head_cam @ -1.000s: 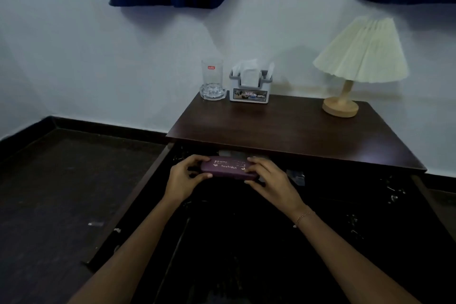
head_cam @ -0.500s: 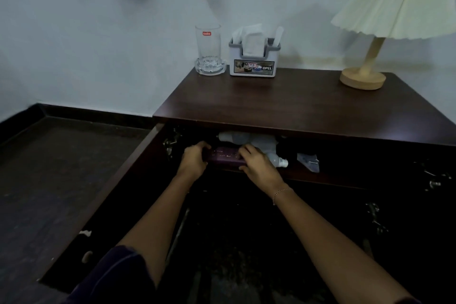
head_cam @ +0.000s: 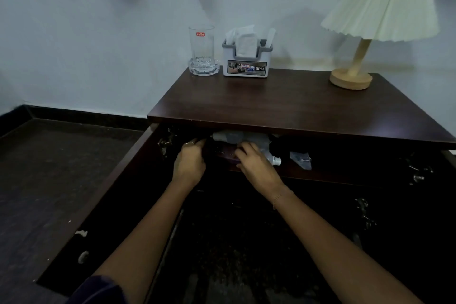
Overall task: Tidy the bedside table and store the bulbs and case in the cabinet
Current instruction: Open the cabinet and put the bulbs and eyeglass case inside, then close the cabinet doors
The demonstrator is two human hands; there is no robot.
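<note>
A purple case lies on the shelf inside the open cabinet, just under the dark wooden bedside table top. My left hand grips its left end. My right hand covers its right end, so only the middle strip of the case shows. Pale bulbs lie on the shelf right behind the case, one with its base poking out beside my right wrist. The shelf's back is in shadow.
On the table top stand a clear glass on a glass dish, a white tissue holder and a pleated lamp. A cabinet door hangs open at left. A small clear packet lies on the shelf.
Both hands have carried the purple case forward from in front of the cabinet onto the shelf under the top. The view has moved closer and lower.
</note>
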